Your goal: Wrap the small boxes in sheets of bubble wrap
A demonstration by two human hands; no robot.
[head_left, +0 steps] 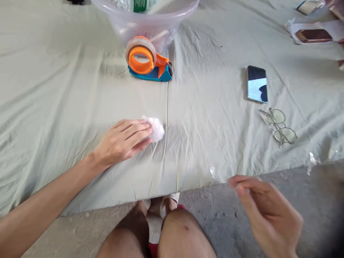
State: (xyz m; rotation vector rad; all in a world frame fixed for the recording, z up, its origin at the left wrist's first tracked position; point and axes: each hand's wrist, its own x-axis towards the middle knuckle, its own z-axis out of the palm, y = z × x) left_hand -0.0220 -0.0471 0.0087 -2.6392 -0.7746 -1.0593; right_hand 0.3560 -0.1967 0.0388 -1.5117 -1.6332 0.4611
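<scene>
On the cloth-covered table, my left hand (123, 141) lies over a small bundle in bubble wrap (157, 129). The fingers cover its left side and grip it against the cloth; whatever is inside the wrap is hidden. My right hand (268, 211) is held off the front edge of the table, over the floor. Its thumb and fingertips come together in a loose pinch, slightly blurred, and anything between them is too small to make out. Close to that hand, a scrap of clear film (212, 172) clings to the cloth near the edge.
An orange and blue tape dispenser (162, 70) stands before a clear plastic tub (185, 12). To the right lie a phone (256, 83) and a pair of glasses (280, 125). Packaged items (314, 35) and another person's fingers (341, 64) show at far right.
</scene>
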